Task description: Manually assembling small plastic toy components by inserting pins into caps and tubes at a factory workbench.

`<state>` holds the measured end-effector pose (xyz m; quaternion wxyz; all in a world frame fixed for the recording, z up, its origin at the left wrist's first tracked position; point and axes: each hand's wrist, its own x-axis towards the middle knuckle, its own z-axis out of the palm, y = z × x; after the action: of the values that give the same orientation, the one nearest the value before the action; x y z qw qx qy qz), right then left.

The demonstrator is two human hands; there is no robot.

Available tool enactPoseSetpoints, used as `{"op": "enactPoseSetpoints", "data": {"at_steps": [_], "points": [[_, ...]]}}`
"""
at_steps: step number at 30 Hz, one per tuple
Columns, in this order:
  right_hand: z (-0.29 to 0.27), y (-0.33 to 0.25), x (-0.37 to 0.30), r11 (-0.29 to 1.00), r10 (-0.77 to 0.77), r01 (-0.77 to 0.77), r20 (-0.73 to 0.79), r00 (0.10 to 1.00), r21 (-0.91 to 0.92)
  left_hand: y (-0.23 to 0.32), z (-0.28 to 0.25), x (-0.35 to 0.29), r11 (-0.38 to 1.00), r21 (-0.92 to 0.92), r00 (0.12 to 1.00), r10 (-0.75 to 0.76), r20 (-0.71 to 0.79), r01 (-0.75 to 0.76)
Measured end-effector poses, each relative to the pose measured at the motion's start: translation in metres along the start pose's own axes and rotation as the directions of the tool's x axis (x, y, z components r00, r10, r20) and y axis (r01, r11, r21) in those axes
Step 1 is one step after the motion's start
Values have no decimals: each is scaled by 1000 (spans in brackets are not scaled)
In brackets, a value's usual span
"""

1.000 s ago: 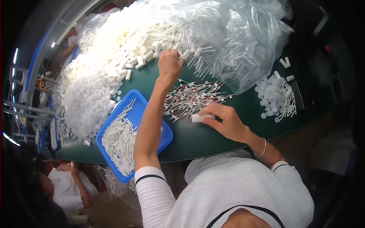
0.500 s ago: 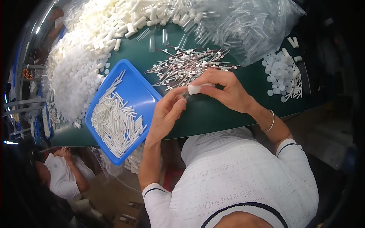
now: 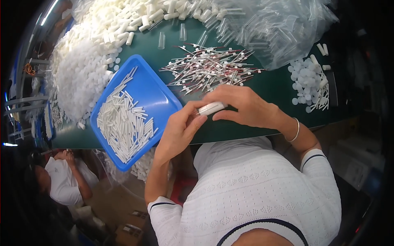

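Observation:
A white foam-like cylinder (image 3: 211,108) sits in a short clear tube, held in front of me above the table's near edge. My left hand (image 3: 180,128) pinches the tube's left end between thumb and fingers. Over its right end arches my right hand (image 3: 251,107), thumb and fingers apart; whether its palm side touches the cylinder is hidden. Just beyond both hands lies a loose pile of thin leads with small white connectors (image 3: 211,67). Left of my left hand, a blue tray (image 3: 158,96) holds many thin white rods (image 3: 125,127).
White cylinders (image 3: 123,28) and translucent discs (image 3: 82,86) are heaped at the far left. Clear tubes (image 3: 234,28) spill from a plastic bag (image 3: 283,37) at the back. A smaller disc pile (image 3: 303,82) lies right. Another person (image 3: 63,176) sits lower left.
My right thumb and fingers have come off the white cylinder and spread around its end. The cylinder now sits deeper in the tube, and both hands are slightly nearer to me.

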<state>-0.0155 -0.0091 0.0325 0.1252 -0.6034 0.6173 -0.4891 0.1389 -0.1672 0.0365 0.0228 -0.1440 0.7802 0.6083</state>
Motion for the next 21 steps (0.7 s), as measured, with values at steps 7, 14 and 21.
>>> {"op": "enactPoseSetpoints", "data": {"at_steps": [7, 14, 21], "points": [[-4, -1, -11, 927, 289, -320, 172, 942, 193, -4, 17, -3, 997, -77, 998, -23, 61, 28], [5, 3, -23, 567, 471, -566, 328, 819, 599, -11, 33, -10, 996, 77, 995, 45, -87, -38], [8, 0, -30, 749, 391, -423, 174, 904, 510, -8, 45, -13, 949, 262, 936, 245, -251, -178]]}}
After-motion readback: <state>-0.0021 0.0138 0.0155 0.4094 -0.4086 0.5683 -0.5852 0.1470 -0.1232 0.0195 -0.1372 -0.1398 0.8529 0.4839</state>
